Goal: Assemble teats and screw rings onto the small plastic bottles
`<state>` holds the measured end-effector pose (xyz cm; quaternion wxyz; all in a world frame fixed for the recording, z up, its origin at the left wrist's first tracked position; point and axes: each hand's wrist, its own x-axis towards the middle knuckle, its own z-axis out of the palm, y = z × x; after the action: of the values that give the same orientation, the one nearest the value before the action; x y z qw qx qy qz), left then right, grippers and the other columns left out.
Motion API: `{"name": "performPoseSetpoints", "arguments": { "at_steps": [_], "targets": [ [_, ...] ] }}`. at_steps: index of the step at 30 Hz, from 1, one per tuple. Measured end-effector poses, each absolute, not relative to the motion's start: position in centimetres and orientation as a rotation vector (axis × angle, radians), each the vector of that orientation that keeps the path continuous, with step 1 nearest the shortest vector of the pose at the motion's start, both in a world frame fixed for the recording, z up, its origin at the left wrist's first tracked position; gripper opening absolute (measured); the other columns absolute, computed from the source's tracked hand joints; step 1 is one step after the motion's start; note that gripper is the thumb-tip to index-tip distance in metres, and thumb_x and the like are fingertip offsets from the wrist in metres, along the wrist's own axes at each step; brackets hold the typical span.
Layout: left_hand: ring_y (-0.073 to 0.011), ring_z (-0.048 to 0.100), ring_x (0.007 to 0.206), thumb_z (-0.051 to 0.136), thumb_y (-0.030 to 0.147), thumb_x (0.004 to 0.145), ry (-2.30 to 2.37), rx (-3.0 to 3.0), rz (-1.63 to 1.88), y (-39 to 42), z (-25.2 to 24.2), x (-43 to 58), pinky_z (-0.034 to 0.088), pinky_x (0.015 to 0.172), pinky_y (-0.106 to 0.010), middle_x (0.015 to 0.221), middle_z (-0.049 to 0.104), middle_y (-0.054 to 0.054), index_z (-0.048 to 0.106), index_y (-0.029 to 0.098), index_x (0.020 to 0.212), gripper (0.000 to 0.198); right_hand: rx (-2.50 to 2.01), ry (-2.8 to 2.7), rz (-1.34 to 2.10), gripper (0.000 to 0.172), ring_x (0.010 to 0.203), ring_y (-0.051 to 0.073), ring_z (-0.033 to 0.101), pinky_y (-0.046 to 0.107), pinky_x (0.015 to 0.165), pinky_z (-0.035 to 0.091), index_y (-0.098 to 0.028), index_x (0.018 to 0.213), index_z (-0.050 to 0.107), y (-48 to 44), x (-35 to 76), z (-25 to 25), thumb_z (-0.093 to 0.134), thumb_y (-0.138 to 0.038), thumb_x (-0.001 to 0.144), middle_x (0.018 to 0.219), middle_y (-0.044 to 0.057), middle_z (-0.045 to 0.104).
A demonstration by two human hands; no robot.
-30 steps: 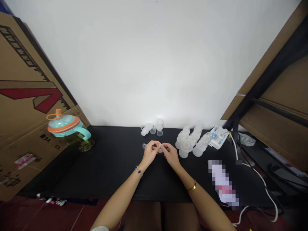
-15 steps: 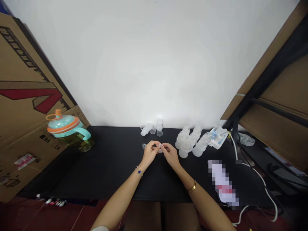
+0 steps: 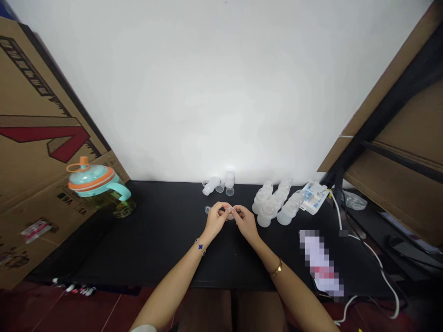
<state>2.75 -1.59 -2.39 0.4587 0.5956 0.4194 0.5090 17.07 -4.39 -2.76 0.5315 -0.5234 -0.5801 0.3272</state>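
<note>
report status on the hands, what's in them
Left hand and right hand pinching small clear plastic piece. Frosted plastic bottles beside right hand, not touching.

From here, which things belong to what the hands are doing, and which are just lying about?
Part of the work:
left hand, right hand, small clear plastic piece pinched between them, clear disc, probably the frosted plastic bottles

Lying about:
teal-and-orange water jug, cardboard box, white cable

Wide passage over the black desk [image 3: 155, 244] left of the left hand [image 3: 216, 220], as far as the teal-lidded jug [image 3: 95, 182]; frosted plastic bottles [image 3: 277, 205] just beside the right hand [image 3: 246, 222], blocking rightward reach
</note>
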Motion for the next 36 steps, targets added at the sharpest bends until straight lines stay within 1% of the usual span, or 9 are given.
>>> {"name": "performPoseSetpoints", "arguments": {
  "at_steps": [19,31,36],
  "targets": [
    [-0.0097,0.062,0.058,0.073,0.037,0.080,1.032,1.476,1.241,-1.63,-2.41,2.78,0.054,0.051,-0.022,0.092,0.062,-0.003,0.071,0.016,0.087,0.022,-1.253,-1.387,0.778,0.029,0.054,0.013,0.054,0.023,0.045,0.042,-0.019,0.090,0.071,-4.18,17.09,-3.13,0.061,-0.045,0.087,0.085,0.005,0.071],
    [-0.0091,0.060,0.057,0.073,0.038,0.079,1.042,1.485,1.237,-1.63,-2.28,2.71,0.053,0.050,-0.021,0.092,0.063,-0.003,0.072,0.016,0.086,0.024,-1.260,-1.392,0.773,0.031,0.055,0.014,0.055,0.024,0.046,0.042,-0.019,0.089,0.071,-4.26,17.00,-2.93,0.060,-0.049,0.087,0.085,0.005,0.071],
    [-0.0082,0.059,0.055,0.072,0.036,0.081,1.043,1.488,1.240,-1.68,-2.25,2.70,0.052,0.050,-0.021,0.091,0.062,-0.003,0.072,0.016,0.086,0.021,-1.250,-1.405,0.738,0.030,0.057,0.014,0.056,0.025,0.050,0.043,-0.019,0.087,0.071,-4.33,16.97,-2.74,0.060,-0.047,0.088,0.083,0.005,0.071]
  ]
}}
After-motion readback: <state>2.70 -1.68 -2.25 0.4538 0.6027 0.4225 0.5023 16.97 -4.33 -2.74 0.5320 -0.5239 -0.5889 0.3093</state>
